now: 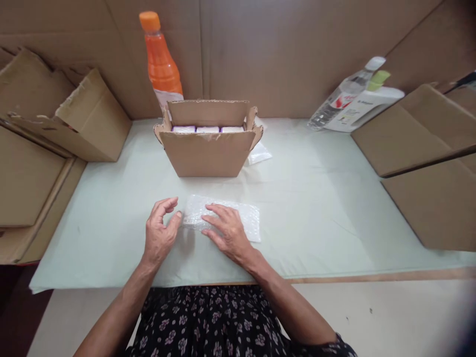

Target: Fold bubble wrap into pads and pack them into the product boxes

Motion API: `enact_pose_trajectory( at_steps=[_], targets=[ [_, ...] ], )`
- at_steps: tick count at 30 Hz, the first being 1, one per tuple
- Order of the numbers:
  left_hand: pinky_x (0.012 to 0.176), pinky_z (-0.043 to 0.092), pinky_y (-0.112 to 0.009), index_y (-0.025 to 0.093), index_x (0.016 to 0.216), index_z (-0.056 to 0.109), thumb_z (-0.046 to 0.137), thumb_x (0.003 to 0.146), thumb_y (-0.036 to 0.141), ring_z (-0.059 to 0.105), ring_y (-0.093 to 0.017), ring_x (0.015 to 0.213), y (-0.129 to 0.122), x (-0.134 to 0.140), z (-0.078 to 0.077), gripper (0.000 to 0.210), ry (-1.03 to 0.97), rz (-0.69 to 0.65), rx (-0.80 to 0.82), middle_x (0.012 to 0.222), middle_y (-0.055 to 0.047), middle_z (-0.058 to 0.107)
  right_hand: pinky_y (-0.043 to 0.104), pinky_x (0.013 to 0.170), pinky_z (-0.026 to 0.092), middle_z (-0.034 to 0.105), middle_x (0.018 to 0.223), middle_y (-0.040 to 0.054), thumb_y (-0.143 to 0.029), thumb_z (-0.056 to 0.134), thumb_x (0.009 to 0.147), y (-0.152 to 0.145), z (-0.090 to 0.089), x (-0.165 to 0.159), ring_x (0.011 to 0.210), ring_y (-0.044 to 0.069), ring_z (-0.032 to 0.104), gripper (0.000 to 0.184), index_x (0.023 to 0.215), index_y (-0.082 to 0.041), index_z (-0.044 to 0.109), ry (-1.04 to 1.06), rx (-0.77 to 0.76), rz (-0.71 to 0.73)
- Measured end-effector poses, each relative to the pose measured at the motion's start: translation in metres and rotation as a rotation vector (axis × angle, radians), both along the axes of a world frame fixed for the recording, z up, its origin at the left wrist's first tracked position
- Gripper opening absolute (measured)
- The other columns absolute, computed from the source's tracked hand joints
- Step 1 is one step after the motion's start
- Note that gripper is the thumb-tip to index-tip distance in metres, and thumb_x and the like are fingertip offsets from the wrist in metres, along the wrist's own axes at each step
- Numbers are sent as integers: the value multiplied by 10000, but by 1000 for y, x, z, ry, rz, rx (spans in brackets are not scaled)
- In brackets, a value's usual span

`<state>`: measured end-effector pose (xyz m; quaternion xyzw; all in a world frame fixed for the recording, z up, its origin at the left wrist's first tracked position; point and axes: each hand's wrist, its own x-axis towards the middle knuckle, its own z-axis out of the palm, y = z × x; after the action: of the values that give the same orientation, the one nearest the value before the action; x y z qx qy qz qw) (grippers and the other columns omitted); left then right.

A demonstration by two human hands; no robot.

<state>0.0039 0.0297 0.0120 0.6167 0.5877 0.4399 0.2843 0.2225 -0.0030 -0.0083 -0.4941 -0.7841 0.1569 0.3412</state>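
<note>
A flat piece of bubble wrap (248, 218) lies on the pale green cloth in front of me. Over its middle is my right hand (227, 230), fingers spread and pointing left; whether they press on the wrap I cannot tell. Just off the wrap's left end, my left hand (160, 229) holds nothing, its thumb and fingers apart and curved. Behind the wrap stands an open cardboard box (213, 156) with its flaps up. Several white-topped packs with purple edges (207, 130) sit in a row inside it; their lower parts are hidden.
An orange bottle (161, 62) stands behind the box. Clear plastic (259, 153) lies by the box's right side. At the back right are a clear bottle (340, 99) and a white bottle (362, 109). Cardboard boxes flank the cloth-covered table (316, 213), left (98, 116) and right (439, 208).
</note>
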Motion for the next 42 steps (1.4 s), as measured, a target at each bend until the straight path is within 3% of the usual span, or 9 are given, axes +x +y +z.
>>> enact_pose_trajectory(
  at_steps=[4, 11, 17, 23, 28, 32, 36, 39, 42],
  targets=[
    [1000, 540, -387, 200, 1188, 685, 564, 939, 208, 659, -224, 1101, -1, 13, 0, 277, 154, -184, 138, 1156, -82, 707, 500, 1037, 506, 708, 1320, 89, -250, 552, 1000, 5, 1, 8, 1250, 274, 630, 268, 1205, -269, 725, -32, -65, -81],
    [919, 560, -430, 194, 1105, 701, 506, 860, 58, 655, -247, 988, 20, 34, -45, 340, 262, -431, 132, 1036, -89, 733, 491, 1080, 479, 622, 1450, 144, -239, 592, 975, 5, -19, 18, 1385, 301, 532, 357, 1320, -193, 675, -367, -99, 71],
    [918, 574, -364, 204, 1111, 703, 565, 888, 156, 684, -214, 1037, 18, 11, -37, 267, 181, -415, 139, 1108, -81, 724, 544, 1031, 487, 691, 1342, 152, -325, 537, 997, -24, -16, 122, 1284, 339, 611, 303, 1191, -203, 736, -383, -36, -412],
    [996, 540, -414, 217, 1383, 541, 654, 806, 214, 612, -269, 1262, 93, 1, -3, 587, -130, 57, 82, 1391, -135, 610, 480, 957, 566, 645, 1411, 141, -427, 581, 926, 68, 11, 104, 1251, 289, 637, 475, 1349, -213, 612, 115, -64, -399],
    [937, 562, -395, 168, 1321, 535, 661, 711, 191, 654, -282, 1188, 136, 27, 1, 623, -340, 27, -54, 1238, -146, 672, 437, 829, 601, 718, 1250, 155, -480, 626, 822, 132, 10, 66, 1095, 290, 688, 619, 1349, -160, 567, 419, -244, -380],
    [888, 569, -367, 192, 1303, 546, 678, 747, 255, 664, -257, 1143, 105, 28, -8, 574, -321, 18, -22, 1226, -117, 681, 430, 830, 594, 761, 1100, 113, -440, 597, 858, 109, 7, 74, 991, 269, 706, 492, 1276, -181, 620, 367, -246, -409],
    [927, 550, -392, 205, 1424, 482, 680, 806, 314, 631, -262, 1203, 57, 8, -14, 658, -204, 53, -49, 1349, -141, 624, 451, 872, 593, 714, 1279, 141, -400, 591, 892, 68, 10, 89, 1114, 280, 693, 507, 1351, -187, 589, 292, -231, -419],
    [944, 540, -427, 207, 1442, 489, 638, 851, 320, 639, -266, 1152, 30, -2, -18, 619, 35, 64, -44, 1304, -140, 637, 506, 974, 555, 682, 1344, 159, -354, 559, 947, 42, 6, 77, 1192, 289, 662, 452, 1366, -186, 594, 137, -104, -459],
    [972, 514, -488, 174, 1287, 631, 634, 841, 323, 630, -318, 1093, 18, 0, -19, 470, 416, -64, -68, 1130, -139, 679, 515, 1046, 500, 681, 1351, 154, -269, 518, 973, 19, -6, 49, 1254, 295, 619, 347, 1277, -195, 668, -97, -26, -222]
  ],
)
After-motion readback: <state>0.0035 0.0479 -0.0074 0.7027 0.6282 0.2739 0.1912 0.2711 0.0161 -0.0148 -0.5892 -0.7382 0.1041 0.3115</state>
